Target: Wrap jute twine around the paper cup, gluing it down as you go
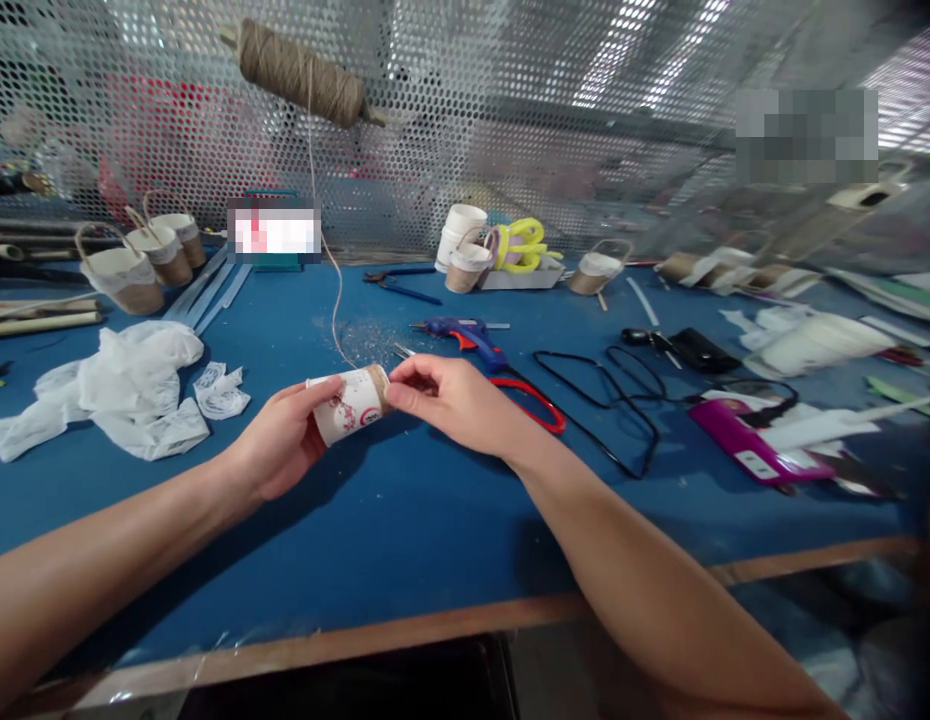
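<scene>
A white paper cup (346, 405) with a reddish printed pattern lies tilted sideways in my left hand (285, 435), whose fingers are wrapped round it. Brown twine (379, 384) is wound round the cup's right-hand end. My right hand (454, 400) has its thumb and fingers closed at that wound end; the fingertips are partly hidden. From a twine spool (300, 75) hung above, a single strand runs down and passes behind the cup. Just beyond my right fingers, the tips of a small metal tool (403, 351) show, mostly covered by the hand.
Behind my hands lie a blue glue gun (469, 335) and pliers (405, 285). Crumpled white lace (127, 385) is at left. Small twine-covered baskets (120, 278), a yellow-handled tape roll (521, 245), black cable (600, 400) and a purple box (757, 440) surround the work area.
</scene>
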Available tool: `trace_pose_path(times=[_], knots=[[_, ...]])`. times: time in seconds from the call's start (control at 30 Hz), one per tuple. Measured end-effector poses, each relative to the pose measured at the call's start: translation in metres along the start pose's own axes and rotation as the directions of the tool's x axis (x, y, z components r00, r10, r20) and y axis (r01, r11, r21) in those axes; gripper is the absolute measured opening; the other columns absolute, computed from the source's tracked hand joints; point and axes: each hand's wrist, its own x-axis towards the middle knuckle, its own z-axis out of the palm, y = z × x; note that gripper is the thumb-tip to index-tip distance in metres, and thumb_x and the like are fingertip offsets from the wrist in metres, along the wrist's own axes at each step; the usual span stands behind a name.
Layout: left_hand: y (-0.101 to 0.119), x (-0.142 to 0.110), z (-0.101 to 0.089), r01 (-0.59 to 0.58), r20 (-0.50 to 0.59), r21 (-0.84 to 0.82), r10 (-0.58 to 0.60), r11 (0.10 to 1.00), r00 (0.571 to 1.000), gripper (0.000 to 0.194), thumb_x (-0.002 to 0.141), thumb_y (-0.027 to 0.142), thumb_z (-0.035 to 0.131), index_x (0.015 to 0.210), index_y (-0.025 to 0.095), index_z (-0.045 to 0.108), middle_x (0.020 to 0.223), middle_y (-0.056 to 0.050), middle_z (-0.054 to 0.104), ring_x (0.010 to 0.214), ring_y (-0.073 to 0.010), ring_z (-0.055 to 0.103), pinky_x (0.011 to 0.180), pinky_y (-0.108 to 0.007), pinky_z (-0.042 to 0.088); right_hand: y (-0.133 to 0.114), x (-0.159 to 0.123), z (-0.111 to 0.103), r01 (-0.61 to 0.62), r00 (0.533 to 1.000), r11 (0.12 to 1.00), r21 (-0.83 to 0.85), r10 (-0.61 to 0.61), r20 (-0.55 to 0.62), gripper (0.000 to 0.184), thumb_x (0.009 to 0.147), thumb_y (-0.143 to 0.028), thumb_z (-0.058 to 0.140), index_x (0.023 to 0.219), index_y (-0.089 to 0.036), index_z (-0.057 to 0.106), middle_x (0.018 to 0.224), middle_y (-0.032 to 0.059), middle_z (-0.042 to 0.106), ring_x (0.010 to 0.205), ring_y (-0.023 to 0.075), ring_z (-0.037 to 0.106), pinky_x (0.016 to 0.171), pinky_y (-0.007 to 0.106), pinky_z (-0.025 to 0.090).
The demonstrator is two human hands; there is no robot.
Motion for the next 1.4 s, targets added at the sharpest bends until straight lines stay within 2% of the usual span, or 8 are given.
trace_pose_path(times=[0.07, 0.4, 0.63, 0.77, 0.87, 1.0, 1.17, 1.4], knots=[[0.000, 0.000, 0.000, -0.011, -0.001, -0.007, 0.011, 1.000, 1.000, 0.019, 0.077, 0.017, 0.053, 0.088, 0.008, 0.065, 0.076, -0.008, 0.068, 0.060, -0.0131, 0.061, 0.057, -0.022, 0.047, -0.003, -0.002, 0.002, 0.025, 0.999, 1.000, -0.008, -0.024, 0.046, 0.027, 0.071, -0.041, 0.062, 0.082, -0.016, 0.057, 0.074, 0.0015, 0.059, 0.066, 0.0126, 0.053, 0.061, 0.026, 0.043], [-0.004, -0.002, 0.000, -0.136, 0.022, 0.030, 0.135, 0.990, 0.991, 0.013, 0.076, 0.015, 0.058, 0.086, 0.007, 0.063, 0.076, -0.006, 0.069, 0.065, -0.0126, 0.061, 0.064, -0.022, 0.045, -0.005, -0.002, 0.006, -0.004, 1.000, 1.000, 0.007, 0.004, 0.017, 0.019, 0.069, -0.031, 0.063, 0.073, -0.017, 0.051, 0.067, -0.0017, 0.052, 0.059, 0.0101, 0.047, 0.057, 0.025, 0.041], [-0.010, 0.002, -0.008, -0.261, 0.103, 0.114, 0.250, 0.958, 0.963, 0.024, 0.071, 0.023, 0.065, 0.090, 0.010, 0.062, 0.084, -0.005, 0.068, 0.075, -0.0147, 0.060, 0.074, -0.026, 0.043, -0.002, -0.001, 0.004, 0.003, 0.998, 1.000, 0.011, -0.004, 0.055, 0.023, 0.070, -0.037, 0.063, 0.072, -0.018, 0.050, 0.067, -0.0022, 0.052, 0.060, 0.0101, 0.045, 0.056, 0.025, 0.039], [-0.010, 0.006, -0.012, -0.290, 0.121, 0.109, 0.277, 0.951, 0.953, 0.023, 0.075, 0.033, 0.060, 0.082, 0.012, 0.065, 0.074, -0.003, 0.067, 0.066, -0.0127, 0.058, 0.067, -0.025, 0.044, 0.001, 0.000, 0.003, -0.012, 0.997, 0.991, 0.134, 0.002, 0.075, 0.027, 0.071, -0.042, 0.062, 0.071, -0.018, 0.051, 0.065, -0.0026, 0.051, 0.059, 0.0099, 0.045, 0.055, 0.024, 0.037], [-0.010, 0.008, -0.013, -0.302, 0.174, 0.130, 0.278, 0.944, 0.945, 0.021, 0.076, 0.031, 0.060, 0.079, 0.012, 0.067, 0.070, -0.003, 0.068, 0.062, -0.0125, 0.058, 0.064, -0.024, 0.044, 0.003, 0.001, 0.004, -0.039, 0.998, 0.968, 0.248, 0.024, 0.061, 0.031, 0.079, -0.047, 0.050, 0.069, -0.018, 0.049, 0.062, -0.0020, 0.051, 0.057, 0.0098, 0.047, 0.056, 0.024, 0.039], [-0.006, 0.005, -0.013, -0.328, 0.276, 0.180, 0.272, 0.927, 0.922, 0.020, 0.074, 0.024, 0.063, 0.088, 0.011, 0.068, 0.082, -0.006, 0.071, 0.074, -0.0152, 0.061, 0.077, -0.026, 0.043, 0.002, 0.001, 0.004, -0.029, 0.999, 0.970, 0.241, 0.021, 0.034, 0.030, 0.081, -0.045, 0.047, 0.068, -0.018, 0.048, 0.060, -0.0017, 0.052, 0.056, 0.0100, 0.049, 0.056, 0.025, 0.040], [0.002, 0.004, -0.009, -0.075, 0.263, 0.118, 0.041, 0.990, 0.964, 0.025, 0.070, 0.021, 0.066, 0.090, 0.008, 0.068, 0.081, -0.010, 0.071, 0.070, -0.0162, 0.063, 0.069, -0.025, 0.045, -0.006, -0.004, 0.003, 0.020, 0.999, 0.991, 0.130, -0.027, 0.047, 0.021, 0.077, -0.036, 0.055, 0.068, -0.018, 0.053, 0.062, -0.0019, 0.052, 0.059, 0.0108, 0.047, 0.056, 0.025, 0.037], [-0.005, 0.003, -0.014, -0.189, 0.266, 0.289, 0.111, 0.939, 0.958, 0.015, 0.067, 0.025, 0.069, 0.075, 0.012, 0.068, 0.069, -0.002, 0.068, 0.061, -0.0112, 0.057, 0.064, -0.022, 0.042, 0.000, -0.001, -0.002, 0.095, 0.989, 0.995, -0.023, -0.097, -0.107, 0.023, 0.085, -0.037, 0.045, 0.080, -0.017, 0.057, 0.075, 0.0024, 0.059, 0.068, 0.0132, 0.052, 0.063, 0.028, 0.040]])
